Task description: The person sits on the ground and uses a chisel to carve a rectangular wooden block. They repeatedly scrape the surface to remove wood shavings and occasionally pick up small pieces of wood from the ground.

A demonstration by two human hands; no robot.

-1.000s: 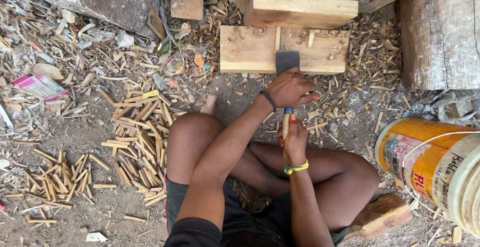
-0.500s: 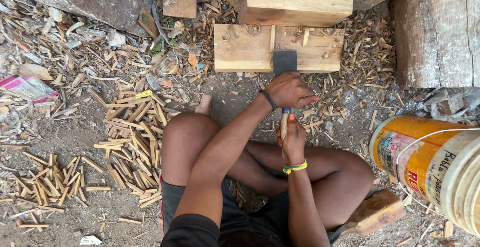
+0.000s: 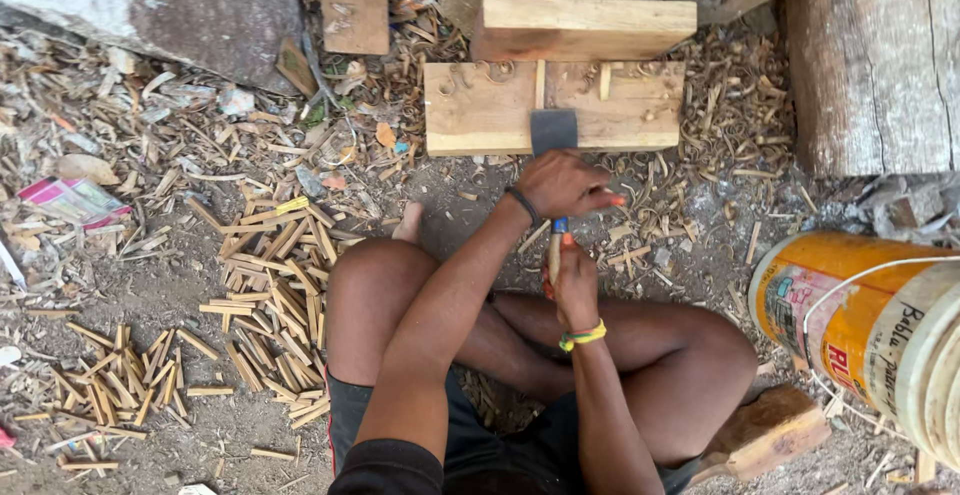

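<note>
Left hand point(image 3: 566, 186) clenched over the top of a wooden-handled chisel point(image 3: 553, 217), right hand point(image 3: 575, 285) gripping the handle lower down, both closed tight. Its dark blade point(image 3: 553, 131) rests on a flat wooden board point(image 3: 480, 110) on the ground just ahead of the crossed legs. Cut wood sticks point(image 3: 270, 295) piled left, orange bucket point(image 3: 850, 325) right, log point(image 3: 870, 65) behind.

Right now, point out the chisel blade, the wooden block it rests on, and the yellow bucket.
chisel blade point(image 3: 553, 132), head view, middle of the dark flat blade.
wooden block point(image 3: 480, 110), head view, bare left top face.
yellow bucket point(image 3: 815, 300), head view, orange side wall.
</note>
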